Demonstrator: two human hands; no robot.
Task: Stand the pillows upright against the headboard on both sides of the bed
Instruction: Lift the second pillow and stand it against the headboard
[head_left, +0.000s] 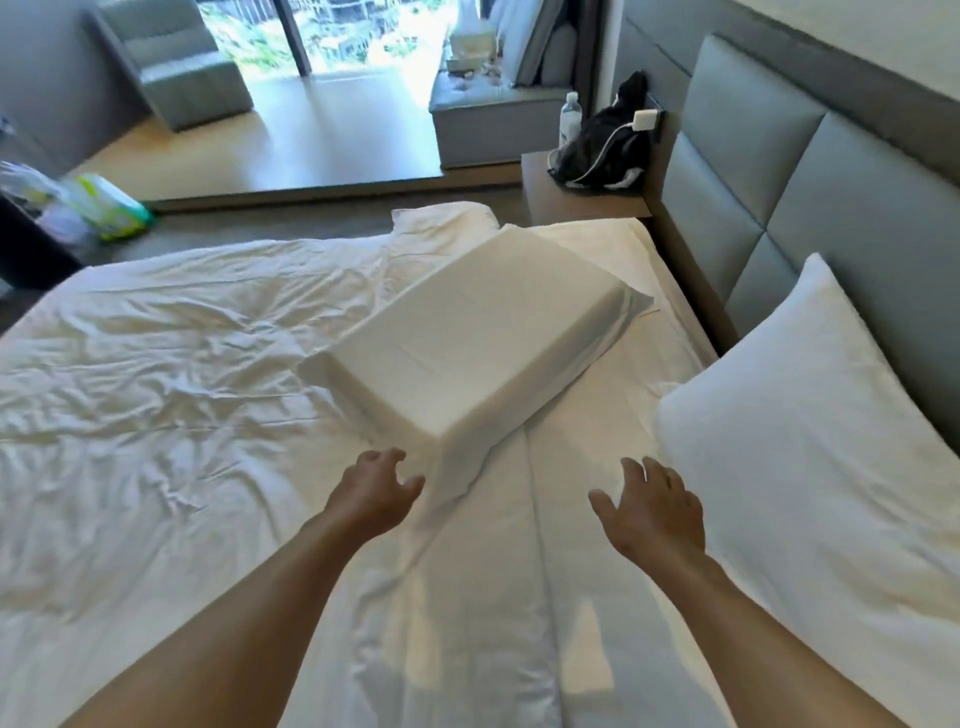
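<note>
Reaching for flat pillow (457, 343), far side of bed (156, 364).
Other pillow (810, 431) already upright vs headboard (831, 208), near side. Left hand (374, 493) & right hand (654, 514) empty, fingers spread wide, just short of near corner. Next: grip both ends, tip up.

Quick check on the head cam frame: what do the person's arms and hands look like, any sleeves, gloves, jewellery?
Both forearms are bare as far as the frame shows, no sleeves in view. The left hand has no glove, ring or watch visible. The right hand is also ungloved; a small pale glint on one finger might be a ring, but it is too small to tell.
</note>
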